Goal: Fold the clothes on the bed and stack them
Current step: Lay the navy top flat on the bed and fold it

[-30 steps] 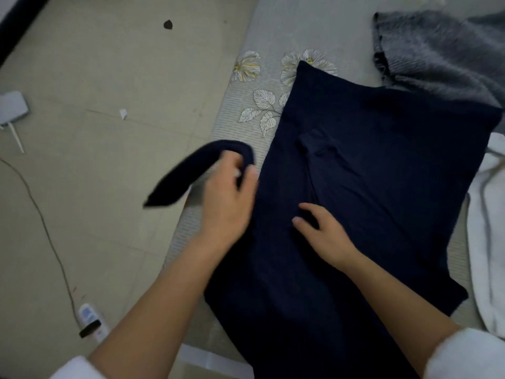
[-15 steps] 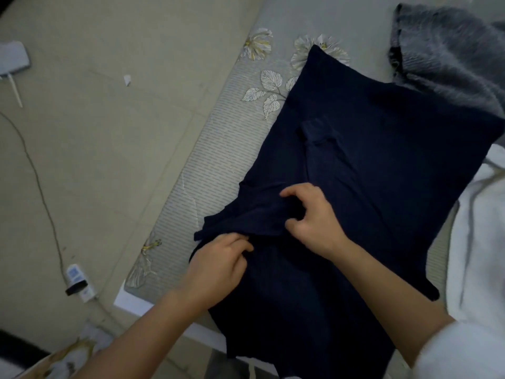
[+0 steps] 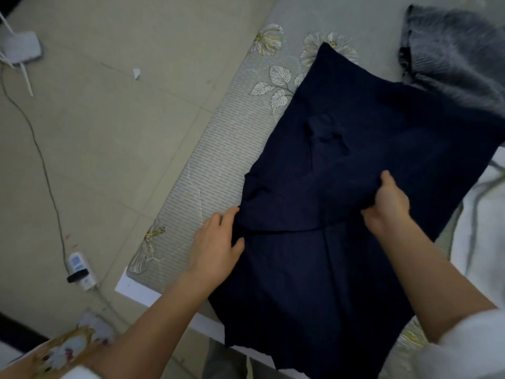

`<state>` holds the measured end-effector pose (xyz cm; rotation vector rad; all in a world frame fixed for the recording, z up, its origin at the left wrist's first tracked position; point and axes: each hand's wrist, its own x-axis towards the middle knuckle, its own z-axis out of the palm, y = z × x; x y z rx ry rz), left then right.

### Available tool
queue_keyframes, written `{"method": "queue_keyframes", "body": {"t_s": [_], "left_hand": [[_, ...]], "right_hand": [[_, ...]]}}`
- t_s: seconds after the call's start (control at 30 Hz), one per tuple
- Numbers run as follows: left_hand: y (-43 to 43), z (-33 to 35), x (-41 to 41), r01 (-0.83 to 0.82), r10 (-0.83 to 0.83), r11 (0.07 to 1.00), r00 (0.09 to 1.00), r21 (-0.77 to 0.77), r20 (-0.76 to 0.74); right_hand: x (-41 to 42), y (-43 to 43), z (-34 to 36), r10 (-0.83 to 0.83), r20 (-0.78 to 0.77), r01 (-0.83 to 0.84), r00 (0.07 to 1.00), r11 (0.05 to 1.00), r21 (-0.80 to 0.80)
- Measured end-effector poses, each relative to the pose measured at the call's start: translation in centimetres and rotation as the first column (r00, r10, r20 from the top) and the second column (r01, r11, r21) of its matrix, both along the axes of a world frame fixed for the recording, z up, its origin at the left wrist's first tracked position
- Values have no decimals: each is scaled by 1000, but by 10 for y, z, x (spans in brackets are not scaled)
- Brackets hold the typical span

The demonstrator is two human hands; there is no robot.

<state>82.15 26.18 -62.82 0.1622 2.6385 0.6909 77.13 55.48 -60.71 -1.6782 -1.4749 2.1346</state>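
Navy garment (image 3: pixel 369 127) sits spread by the bed's (image 3: pixel 218 149) left edge. Our right hand (image 3: pixel 388 203) pinches a folded flap, and our left hand (image 3: pixel 218 242) rests loose-fingered against its side. Floor adapter (image 3: pixel 80 268) label's too blurry.

- The fingers of the right hand (image 3: pixel 388 203) are tucked under a fold of the dark blue cloth (image 3: pixel 369 149).
- I cannot tell what kind of clothing the dark blue cloth is.
- The grey fuzzy cloth (image 3: pixel 453 58) and the white cloth (image 3: pixel 481 255) run off the right side.
- The white thing (image 3: pixel 21 47) at the top left is cut off.
- The label on the little white box (image 3: pixel 82 269) is too small to read.
- The colourful thing (image 3: pixel 62 351) at the bottom left is blurry.
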Motion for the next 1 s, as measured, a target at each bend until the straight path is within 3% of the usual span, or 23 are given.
{"method": "queue_keyframes", "body": {"t_s": [0.1, 0.17, 0.3, 0.4, 0.57, 0.63, 0.73, 0.8, 0.9, 1.0], "left_hand": [[0, 1, 0, -30, 31, 999, 999, 23, -40], [0, 1, -2, -33, 35, 998, 998, 53, -44], [-4, 11, -10, 9, -2, 994, 998, 110, -55], [-13, 27, -15, 48, -33, 996, 981, 75, -192], [-27, 45, -12, 176, -133, 983, 885, 55, -447], [-23, 42, -4, 281, -225, 958, 865, 63, -450], [-9, 29, 12, 442, -411, 897, 852, 26, -325], [0, 18, 21, 517, -505, 856, 836, 2, -214], [7, 8, 25, 566, -566, 823, 813, -42, -137], [11, 5, 23, 576, -577, 817, 816, -27, -35]], "right_hand": [[25, 20, -12, 88, 200, -86, 976, 996, -16], [27, 22, -13, 134, 227, -141, 965, 990, 17], [10, 14, -2, 170, 112, -181, 979, 979, 94], [-17, 11, 20, 204, -19, -200, 979, 971, 128], [-46, 39, 48, 8, -374, -92, 928, 974, -207], [-38, 47, 40, 76, -250, -106, 965, 989, -106], [-6, 46, 12, 170, 243, -222, 955, 953, 206], [9, 39, -4, 179, 285, -251, 942, 938, 239], [10, 19, -12, 297, 211, -339, 931, 919, 203], [-4, 6, -20, 385, 287, -463, 877, 836, 295]]}}
